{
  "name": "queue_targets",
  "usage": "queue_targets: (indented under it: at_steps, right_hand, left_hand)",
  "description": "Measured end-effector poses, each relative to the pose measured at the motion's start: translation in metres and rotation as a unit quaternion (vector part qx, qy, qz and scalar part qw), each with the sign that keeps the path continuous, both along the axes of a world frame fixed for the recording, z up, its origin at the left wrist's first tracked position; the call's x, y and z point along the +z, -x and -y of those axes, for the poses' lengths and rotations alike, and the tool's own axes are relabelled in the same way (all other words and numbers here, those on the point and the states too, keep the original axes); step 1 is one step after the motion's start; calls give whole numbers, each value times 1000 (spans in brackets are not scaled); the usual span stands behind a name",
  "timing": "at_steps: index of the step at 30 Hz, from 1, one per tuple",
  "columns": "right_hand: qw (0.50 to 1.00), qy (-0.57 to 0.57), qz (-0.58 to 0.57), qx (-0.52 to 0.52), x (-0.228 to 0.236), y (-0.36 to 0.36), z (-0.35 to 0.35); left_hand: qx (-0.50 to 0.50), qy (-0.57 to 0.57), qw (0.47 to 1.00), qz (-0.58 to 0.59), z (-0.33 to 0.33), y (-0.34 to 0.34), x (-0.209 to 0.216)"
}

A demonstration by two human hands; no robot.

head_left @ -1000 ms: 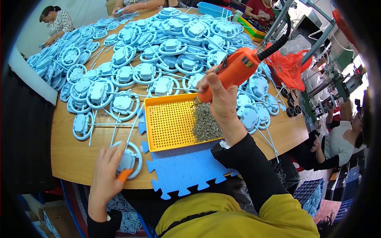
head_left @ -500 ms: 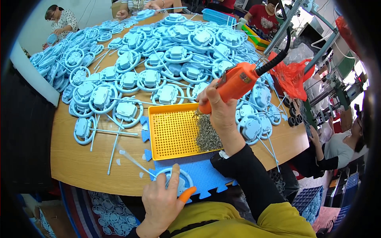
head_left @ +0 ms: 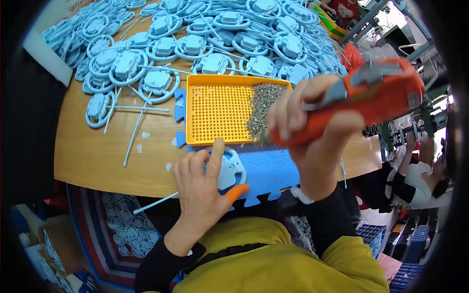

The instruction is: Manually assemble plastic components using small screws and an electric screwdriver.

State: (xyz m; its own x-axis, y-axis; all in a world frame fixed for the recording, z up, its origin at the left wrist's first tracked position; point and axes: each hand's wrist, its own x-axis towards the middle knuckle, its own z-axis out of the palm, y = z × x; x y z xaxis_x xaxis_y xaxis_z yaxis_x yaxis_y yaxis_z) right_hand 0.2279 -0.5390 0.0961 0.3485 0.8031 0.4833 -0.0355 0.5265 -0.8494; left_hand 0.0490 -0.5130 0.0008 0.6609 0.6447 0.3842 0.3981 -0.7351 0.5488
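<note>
My left hand (head_left: 201, 188), with an orange cap on its thumb, presses a light blue plastic wheel-shaped part (head_left: 230, 168) flat on the blue foam mat (head_left: 269, 171) at the table's near edge. My right hand (head_left: 309, 136) grips an orange electric screwdriver (head_left: 364, 100), its tip pointing down-left toward the pile of small metal screws (head_left: 263, 107). The screws lie in the right end of a yellow perforated tray (head_left: 217, 110) just behind the mat.
Several more light blue wheel parts (head_left: 161, 49) with thin rods cover the far half of the wooden table (head_left: 97, 151). A pile of them lies on the floor below (head_left: 122, 229). A person in white sits at the right (head_left: 422, 178). Blue crates (head_left: 386, 239) stand lower right.
My left hand has carried a blue part from the table's left edge to the foam mat in front of me. The right hand with the screwdriver has come down closer over the tray and mat.
</note>
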Motion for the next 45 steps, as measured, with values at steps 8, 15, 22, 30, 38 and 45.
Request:
queue_targets:
  at_steps: [8,15,22,30,38,45]
  right_hand:
    - [997,72,6,33,-22,31,17]
    - [992,62,100,43,-37,26,12]
    - [991,34,-72,105,-38,37,6]
    - [989,-85,-93,74,-22,-10,-1]
    - [990,-19,-108,-89,-41,-42,-66]
    - [990,-29,-81,-108,-45,-52,-88]
  left_hand:
    - [33,-23,999,9,1,-2,-8]
    - [0,14,999,39,-7,-1,-9]
    - [-47,-13,998,28,-9,-1,-4]
    - [40,49,978,-201,-16,113,59]
    - [179,-194,952,-153,-230,34,25]
    - [244,-95,950,-171,-286,5,20]
